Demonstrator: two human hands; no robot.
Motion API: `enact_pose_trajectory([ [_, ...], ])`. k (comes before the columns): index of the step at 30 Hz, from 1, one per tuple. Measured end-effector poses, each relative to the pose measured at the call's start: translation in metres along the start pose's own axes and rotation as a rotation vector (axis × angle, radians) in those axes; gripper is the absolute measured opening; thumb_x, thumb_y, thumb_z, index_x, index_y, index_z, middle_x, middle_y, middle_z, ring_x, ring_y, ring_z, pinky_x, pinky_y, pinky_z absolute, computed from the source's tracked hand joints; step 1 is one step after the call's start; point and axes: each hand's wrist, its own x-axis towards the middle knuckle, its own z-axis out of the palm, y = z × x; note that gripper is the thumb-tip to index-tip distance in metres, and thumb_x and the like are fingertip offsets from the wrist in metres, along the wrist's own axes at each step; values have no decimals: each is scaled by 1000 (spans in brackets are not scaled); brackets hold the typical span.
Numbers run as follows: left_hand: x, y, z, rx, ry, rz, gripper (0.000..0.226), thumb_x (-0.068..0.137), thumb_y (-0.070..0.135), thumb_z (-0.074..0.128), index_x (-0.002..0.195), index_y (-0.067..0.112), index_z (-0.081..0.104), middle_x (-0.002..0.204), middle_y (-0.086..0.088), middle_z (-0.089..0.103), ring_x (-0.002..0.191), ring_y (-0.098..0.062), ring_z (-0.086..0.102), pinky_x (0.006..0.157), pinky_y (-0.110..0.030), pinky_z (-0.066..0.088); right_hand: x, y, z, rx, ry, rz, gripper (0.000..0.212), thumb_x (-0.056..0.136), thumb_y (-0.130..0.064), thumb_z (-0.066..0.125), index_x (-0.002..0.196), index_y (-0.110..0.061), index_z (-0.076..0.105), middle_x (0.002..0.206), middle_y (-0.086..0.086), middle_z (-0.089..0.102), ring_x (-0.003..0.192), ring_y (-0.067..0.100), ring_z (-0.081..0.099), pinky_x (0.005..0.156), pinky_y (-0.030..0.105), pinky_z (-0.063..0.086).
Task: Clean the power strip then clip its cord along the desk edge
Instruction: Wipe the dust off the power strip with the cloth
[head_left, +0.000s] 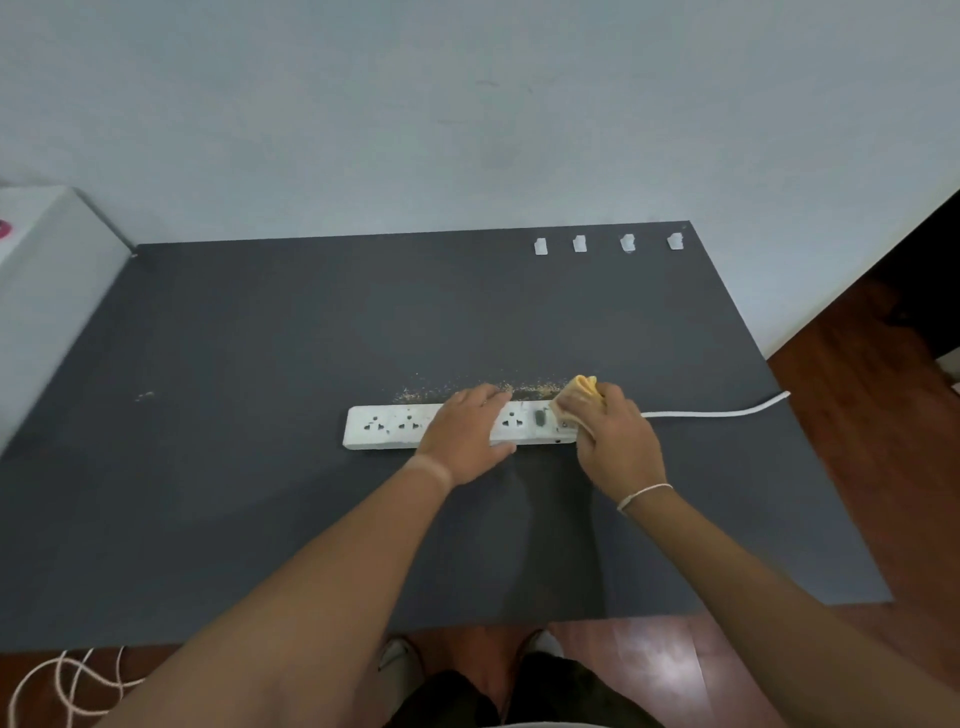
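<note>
A white power strip (387, 427) lies lengthwise in the middle of the dark grey desk (260, 338). My left hand (465, 434) rests flat across its middle and holds it down. My right hand (613, 431) grips a folded yellow cloth (582, 388) pressed on the strip's right end, beside the switch (540, 417). The white cord (717, 412) runs right from the strip and drops over the desk's right edge. Brown dust (467, 388) is scattered on the desk just behind the strip. Several white cord clips (580, 243) sit in a row along the far right edge.
A white box (47, 291) stands at the desk's left side against the wall. A coil of white cord (67, 680) lies on the wooden floor at lower left. My feet (467, 654) show below the near desk edge.
</note>
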Motion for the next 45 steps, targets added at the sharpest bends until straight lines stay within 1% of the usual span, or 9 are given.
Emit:
enact_pose_trajectory([
  [3,9,14,7,25,-34,-26,63,87,30,58,141,14,30,148,-4,34,137,-23,30,115,-34,26,-9,11,5,-21,-110,-166,41,72,-13,37,98,-20,69,98,17,62,64,34,56,54,37,50],
  [7,12,18,9,12,-57,-81,55,90,22,54,140,12,35,147,-1,36,136,-21,32,111,-34,30,-1,26,0,27,-55,133,36,69,5,58,93,-18,69,88,16,58,64,37,54,51,33,43],
  [12,13,21,8,-40,-32,-130,49,89,17,55,136,13,42,142,1,42,132,-20,35,106,-33,34,3,20,0,40,-150,-92,39,69,4,63,101,-19,69,99,17,60,70,33,56,58,34,47],
  [16,14,21,8,-57,-44,-145,47,89,16,55,135,13,43,141,1,43,131,-20,35,105,-33,35,23,20,0,23,-190,150,27,81,-7,57,102,-20,67,102,16,55,80,37,54,62,36,44],
  [23,14,21,10,-68,-32,-163,48,89,16,55,135,14,43,142,2,42,131,-20,35,106,-29,32,39,10,7,-92,-351,66,30,87,-15,49,113,-25,62,121,9,49,97,32,51,75,38,45],
  [30,13,22,9,-76,-19,-163,48,89,16,54,135,15,43,142,2,42,132,-20,35,106,-29,31,34,8,3,3,-296,-83,29,82,-9,55,105,-23,66,112,13,54,86,37,54,67,37,45],
  [35,12,22,9,-88,-30,-164,48,90,16,55,136,14,42,143,2,41,132,-19,34,107,-30,31,38,31,-4,-117,-301,206,33,84,-7,47,110,-22,62,113,11,50,92,33,51,69,35,42],
  [40,12,21,9,-97,-19,-161,48,89,17,56,135,14,43,142,2,42,131,-18,35,107,-30,31,19,27,-4,4,-250,-7,34,78,-2,55,103,-22,67,107,16,56,79,37,54,64,37,45],
  [45,16,22,8,-135,-28,-176,46,88,16,54,133,13,46,140,0,45,130,-21,39,107,-32,34,5,50,-5,94,-190,280,35,83,-5,53,108,-25,67,107,13,53,87,33,52,66,33,44],
])
